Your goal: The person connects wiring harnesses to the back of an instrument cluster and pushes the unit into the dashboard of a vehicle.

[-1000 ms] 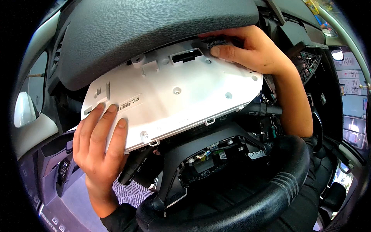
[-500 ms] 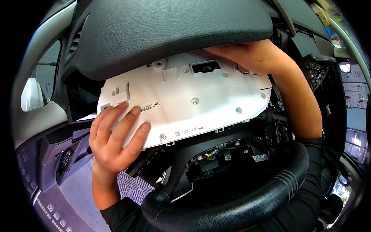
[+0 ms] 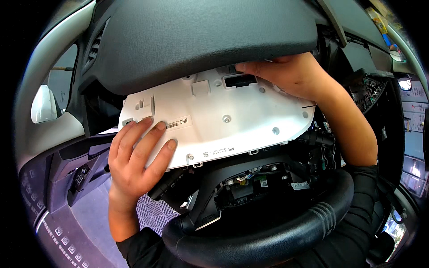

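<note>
White housing [image 3: 210, 131], one: tilted, upper edge tucked beneath the black padded hood [image 3: 201, 40], lower edge above the steering wheel [image 3: 277, 234]. Left hand [image 3: 138, 163]: fingers spread on the housing's left end; thumb hidden, so whether it grips cannot be told. Right hand [image 3: 297, 78]: thumb beside the dark socket [image 3: 240, 81], fingers lost under the hood; its hold likewise cannot be told. Hazards, as judged: blind pulling by the right hand could strain any hidden wire; slack left support could let the lower clips [image 3: 254, 152] scrape the trim.
</note>
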Motion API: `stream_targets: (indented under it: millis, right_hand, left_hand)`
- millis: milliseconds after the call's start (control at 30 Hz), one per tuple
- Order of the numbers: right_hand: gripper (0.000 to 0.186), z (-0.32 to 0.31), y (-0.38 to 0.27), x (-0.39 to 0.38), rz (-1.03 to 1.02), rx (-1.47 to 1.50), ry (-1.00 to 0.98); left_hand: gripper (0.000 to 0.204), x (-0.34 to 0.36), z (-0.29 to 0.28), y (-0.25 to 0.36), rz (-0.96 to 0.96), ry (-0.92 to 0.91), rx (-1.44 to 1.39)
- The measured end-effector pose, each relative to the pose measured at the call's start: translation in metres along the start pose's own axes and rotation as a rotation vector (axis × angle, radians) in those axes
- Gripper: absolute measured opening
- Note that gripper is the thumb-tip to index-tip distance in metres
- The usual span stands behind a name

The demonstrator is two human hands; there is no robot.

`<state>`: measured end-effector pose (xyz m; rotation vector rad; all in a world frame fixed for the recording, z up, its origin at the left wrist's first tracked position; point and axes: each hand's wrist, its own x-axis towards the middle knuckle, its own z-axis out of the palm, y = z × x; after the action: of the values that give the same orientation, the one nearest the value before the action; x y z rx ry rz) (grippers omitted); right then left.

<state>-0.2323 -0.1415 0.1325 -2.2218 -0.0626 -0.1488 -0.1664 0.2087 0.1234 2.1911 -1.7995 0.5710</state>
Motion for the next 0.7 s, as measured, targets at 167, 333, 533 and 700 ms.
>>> stream_targets:
  millis: [167, 333, 533, 700]
  right_hand:
    - [0.022, 0.010, -0.010, -0.006, -0.248, -0.378, 0.117]
    - [0.022, 0.014, -0.017, -0.013, -0.161, -0.383, 0.140]
    - [0.019, 0.020, -0.018, -0.012, -0.183, -0.409, 0.237]
    - [0.024, 0.018, -0.021, -0.010, -0.242, -0.555, 0.208]
  left_hand:
    - [0.036, 0.006, -0.011, -0.001, -0.003, -0.079, -0.002]
    - [0.032, 0.010, -0.012, -0.003, 0.009, -0.094, -0.034]
    - [0.029, 0.012, -0.003, -0.006, 0.050, -0.006, -0.019]
    - [0.027, 0.015, -0.003, -0.011, 0.086, 0.024, 0.010]
